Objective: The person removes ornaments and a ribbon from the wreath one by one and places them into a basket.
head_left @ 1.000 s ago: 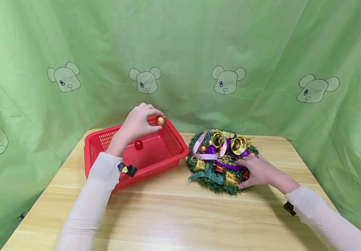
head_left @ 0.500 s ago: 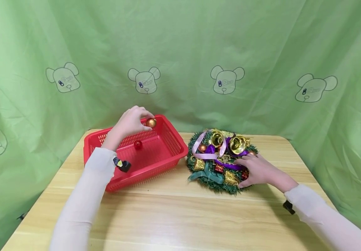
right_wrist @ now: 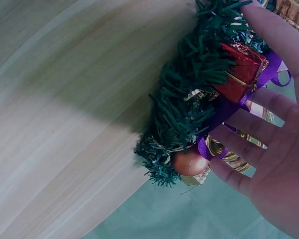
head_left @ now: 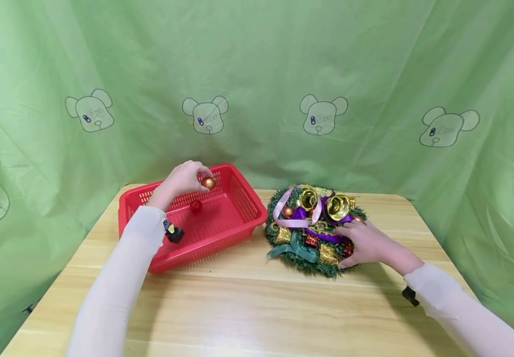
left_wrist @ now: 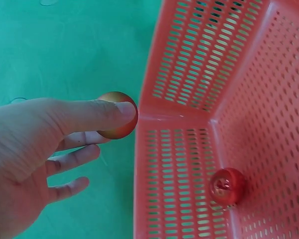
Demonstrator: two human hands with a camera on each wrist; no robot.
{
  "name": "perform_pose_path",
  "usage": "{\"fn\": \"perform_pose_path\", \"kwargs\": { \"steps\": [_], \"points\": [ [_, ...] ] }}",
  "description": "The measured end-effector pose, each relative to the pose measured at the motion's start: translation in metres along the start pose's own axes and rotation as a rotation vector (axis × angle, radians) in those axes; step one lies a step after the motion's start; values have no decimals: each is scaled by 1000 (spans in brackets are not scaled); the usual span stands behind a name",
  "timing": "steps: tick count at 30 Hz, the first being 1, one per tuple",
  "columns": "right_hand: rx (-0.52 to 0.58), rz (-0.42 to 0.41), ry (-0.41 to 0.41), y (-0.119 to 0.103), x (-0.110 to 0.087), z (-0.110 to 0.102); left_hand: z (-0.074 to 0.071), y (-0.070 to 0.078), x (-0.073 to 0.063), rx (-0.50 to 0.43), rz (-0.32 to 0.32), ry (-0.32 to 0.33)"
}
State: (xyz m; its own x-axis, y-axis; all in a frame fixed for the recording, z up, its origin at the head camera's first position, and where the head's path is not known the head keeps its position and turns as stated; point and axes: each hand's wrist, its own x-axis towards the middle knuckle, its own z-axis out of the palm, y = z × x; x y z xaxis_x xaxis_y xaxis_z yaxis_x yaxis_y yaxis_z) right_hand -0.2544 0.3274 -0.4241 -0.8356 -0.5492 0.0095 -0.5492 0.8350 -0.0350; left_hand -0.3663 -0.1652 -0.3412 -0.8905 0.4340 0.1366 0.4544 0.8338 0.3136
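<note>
My left hand (head_left: pixel 184 177) pinches a shiny gold Christmas bauble (head_left: pixel 209 183) between thumb and fingers, over the far part of a red plastic basket (head_left: pixel 212 249). In the left wrist view the bauble (left_wrist: pixel 120 132) shows under my thumb, and the other fingers are spread. On the basket floor lies a red bauble (left_wrist: pixel 226 188). My right hand (head_left: pixel 368 243) rests on the right edge of a green Christmas wreath (head_left: pixel 301 267), its fingers spread and fairly straight. Close to those fingers, the right wrist view shows a red gift box ornament (right_wrist: pixel 239 72) and a copper-coloured bauble (right_wrist: pixel 189 163).
Two gold bells (head_left: pixel 338 207), a pink ribbon (head_left: pixel 290 223), a teal bow (head_left: pixel 301 252) and small gold boxes decorate the wreath. Basket and wreath stand side by side on a wooden table (head_left: pixel 248 317). A green curtain (head_left: pixel 257 59) hangs behind and at both sides.
My left hand has moved left and lower with the gold bauble, deeper over the basket. The basket shifted very slightly. The right hand stays on the wreath.
</note>
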Motion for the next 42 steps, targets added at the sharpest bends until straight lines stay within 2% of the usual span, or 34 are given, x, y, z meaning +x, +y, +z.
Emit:
{"fn": "perform_pose_path", "kwargs": {
  "steps": [4,11,15,32,42],
  "points": [
    [1,3,0,-1,-1,0,8,-6,3,39,23,23],
    [-6,3,0,-1,-1,1,22,-15,6,152,88,104],
    [-6,4,3,-1,-1,2,28,-18,7,181,103,134],
    [-14,1,10,-1,-2,2,44,-25,12,322,146,172],
    [-19,-8,21,-2,-3,0,53,-32,12,402,208,167]
  ]
}}
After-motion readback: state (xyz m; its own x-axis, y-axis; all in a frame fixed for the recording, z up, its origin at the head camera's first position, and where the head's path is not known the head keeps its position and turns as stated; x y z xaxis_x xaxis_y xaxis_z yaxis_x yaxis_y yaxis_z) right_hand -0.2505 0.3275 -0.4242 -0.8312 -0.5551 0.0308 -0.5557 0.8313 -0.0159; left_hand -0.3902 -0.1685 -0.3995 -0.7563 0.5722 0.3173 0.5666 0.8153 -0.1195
